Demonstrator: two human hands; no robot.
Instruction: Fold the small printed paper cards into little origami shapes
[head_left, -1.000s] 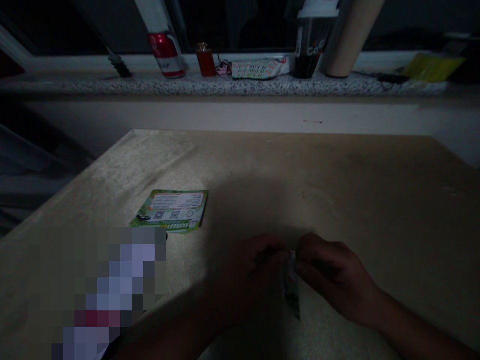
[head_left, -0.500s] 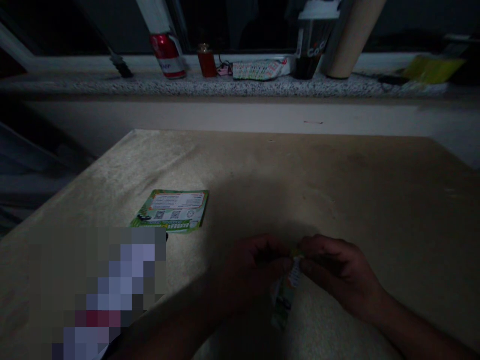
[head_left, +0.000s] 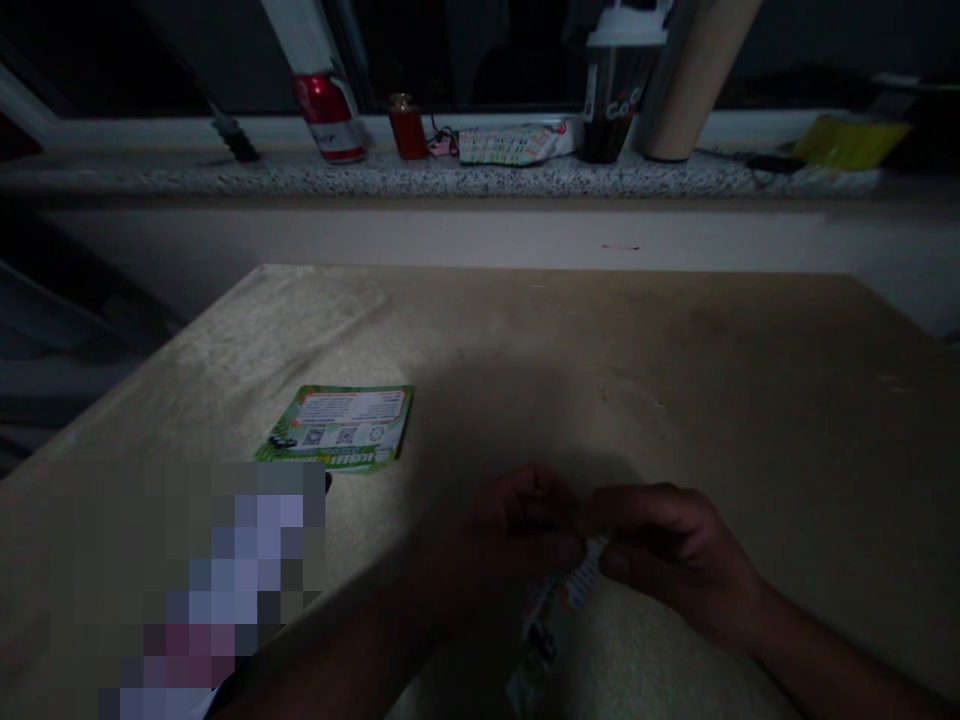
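Observation:
The scene is dim. My left hand (head_left: 504,540) and my right hand (head_left: 667,555) meet over the near part of a beige table (head_left: 675,380). Both pinch the top edge of a small printed packet (head_left: 551,620), which hangs down between them toward me. Its print is green and white. A flat green card (head_left: 337,428) with codes and text lies on the table, to the left of my left hand.
A speckled stone sill (head_left: 450,175) runs behind the table. On it stand a red can (head_left: 330,118), a small red bottle (head_left: 407,128), a printed wrapper (head_left: 517,143), a dark cup (head_left: 611,95), a cardboard tube (head_left: 686,85) and a yellow object (head_left: 851,140). A blurred patch (head_left: 225,590) covers the near left.
The packet has swung from hanging below my right hand toward the left, and more of it shows. Both hands have stayed pinched at its top edge.

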